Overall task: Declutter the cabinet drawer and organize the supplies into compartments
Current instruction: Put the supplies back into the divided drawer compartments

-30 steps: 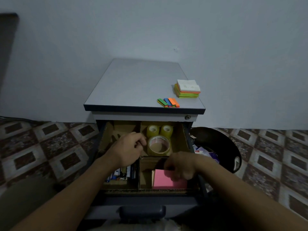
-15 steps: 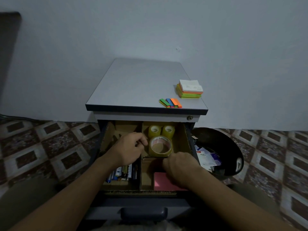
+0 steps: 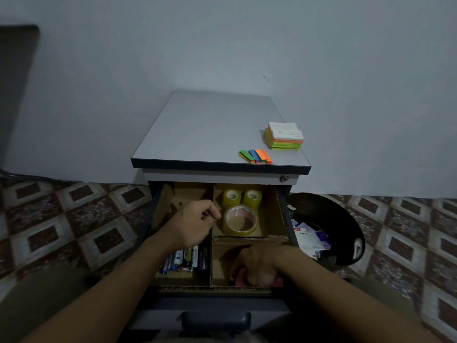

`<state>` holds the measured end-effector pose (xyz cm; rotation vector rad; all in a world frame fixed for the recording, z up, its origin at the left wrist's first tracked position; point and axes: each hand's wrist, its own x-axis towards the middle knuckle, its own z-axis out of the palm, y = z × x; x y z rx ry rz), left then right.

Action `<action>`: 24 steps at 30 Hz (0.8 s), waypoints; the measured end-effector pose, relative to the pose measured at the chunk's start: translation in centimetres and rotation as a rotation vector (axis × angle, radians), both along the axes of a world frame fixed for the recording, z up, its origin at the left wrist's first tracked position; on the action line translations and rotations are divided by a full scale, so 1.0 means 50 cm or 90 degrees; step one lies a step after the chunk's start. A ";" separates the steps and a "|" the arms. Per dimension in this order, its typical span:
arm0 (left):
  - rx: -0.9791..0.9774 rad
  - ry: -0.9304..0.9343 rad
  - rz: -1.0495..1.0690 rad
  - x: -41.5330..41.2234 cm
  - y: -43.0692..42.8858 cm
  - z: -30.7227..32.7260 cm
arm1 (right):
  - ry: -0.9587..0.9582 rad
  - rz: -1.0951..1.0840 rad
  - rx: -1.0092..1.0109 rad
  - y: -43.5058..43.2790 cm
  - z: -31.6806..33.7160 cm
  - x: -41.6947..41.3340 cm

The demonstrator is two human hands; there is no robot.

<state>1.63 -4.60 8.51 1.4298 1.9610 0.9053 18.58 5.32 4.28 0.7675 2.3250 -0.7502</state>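
Your right hand (image 3: 257,268) curled its fingers over the pink pad (image 3: 239,280), lower centre: light, floppy paper, probably best pinched by its side edges.

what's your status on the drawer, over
Left hand pinches cardboard divider. Right hand grips pink sticky pad, front right compartment. Nothing in the way; tape rolls behind, sticky flags on cabinet top.

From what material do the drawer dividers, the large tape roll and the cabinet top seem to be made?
The drawer dividers look like brown corrugated cardboard, matte; fluting shows on the cut edges. The large tape roll looks like glossy, clear yellowish plastic film, its core probably card. The cabinet top is smooth and grey, likely laminate, with a dark edge band.
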 end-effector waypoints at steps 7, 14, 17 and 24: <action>-0.018 0.009 0.001 0.005 -0.005 0.011 | -0.034 0.092 -0.020 -0.026 0.061 0.016; -0.040 0.049 -0.009 0.024 -0.004 0.076 | -0.002 0.086 -0.059 -0.019 0.134 0.035; -0.004 0.023 -0.005 0.035 0.003 0.133 | 0.071 0.001 -0.110 -0.002 0.169 0.047; 0.068 -0.063 0.062 0.049 0.095 0.244 | 0.272 -0.116 -0.056 0.089 0.303 0.082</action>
